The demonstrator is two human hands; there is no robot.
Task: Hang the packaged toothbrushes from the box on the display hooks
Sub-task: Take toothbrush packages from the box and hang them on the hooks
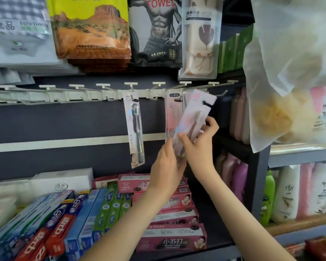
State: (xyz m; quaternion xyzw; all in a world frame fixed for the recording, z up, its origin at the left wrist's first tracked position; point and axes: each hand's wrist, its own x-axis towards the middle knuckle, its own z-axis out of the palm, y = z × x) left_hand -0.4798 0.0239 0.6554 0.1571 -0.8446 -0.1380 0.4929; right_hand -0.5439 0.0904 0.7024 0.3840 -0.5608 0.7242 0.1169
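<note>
A pink-and-white packaged toothbrush [197, 112] is tilted up to the right, its hang hole near a white display hook [217, 95]. My left hand [167, 159] grips its lower end. My right hand [201, 140] pinches its middle with thumb and fingers. Just behind it hangs another pink toothbrush pack [172, 112]. A dark toothbrush in a clear pack [135, 129] hangs from a hook further left. The row of white hooks [102, 89] to the left holds nothing. The box is not in view.
Bagged towels [90, 29] hang above the hooks. Toothpaste boxes [169, 213] are stacked on the shelf below my arms. A translucent bag [290, 76] hangs close at upper right. Bottles [299, 191] fill the shelves to the right.
</note>
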